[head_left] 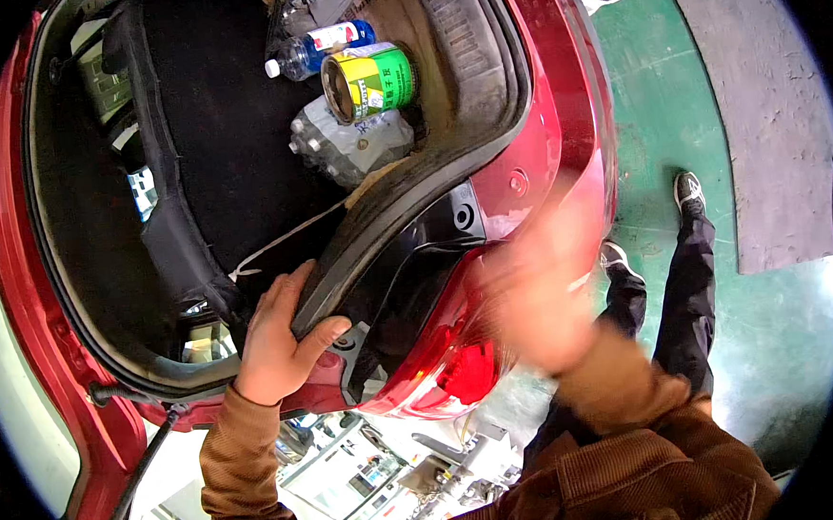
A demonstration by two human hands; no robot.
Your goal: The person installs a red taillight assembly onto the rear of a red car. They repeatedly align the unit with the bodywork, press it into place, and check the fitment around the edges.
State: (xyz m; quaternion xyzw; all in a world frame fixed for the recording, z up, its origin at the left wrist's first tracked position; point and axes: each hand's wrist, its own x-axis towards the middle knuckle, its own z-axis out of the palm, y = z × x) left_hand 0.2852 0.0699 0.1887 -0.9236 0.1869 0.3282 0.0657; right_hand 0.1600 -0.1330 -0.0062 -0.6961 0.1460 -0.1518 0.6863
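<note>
The open trunk of a red car (pixel 572 79) lies before me, its opening edged with a black rubber seal (pixel 403 196). My left hand (pixel 283 340) is hooked over the seal at the near corner, fingers inside the trunk and thumb on the outer side. Smeared by motion, my right hand (pixel 541 300) is over the red bodywork beside the tail light (pixel 467 376); its fingers cannot be made out, nor whether it touches the car. Between my hands, a dark recess with a grey metal bracket (pixel 465 209) runs alongside the tail light.
Inside the trunk are a yellow-green can (pixel 377 79), a bottle of blue liquid (pixel 318 51) and a clear plastic bag (pixel 352 140). A white cord (pixel 291 234) stretches across the near side. A grey mat (pixel 770 114) lies on the green floor. Equipment (pixel 381 462) stands below the car's corner.
</note>
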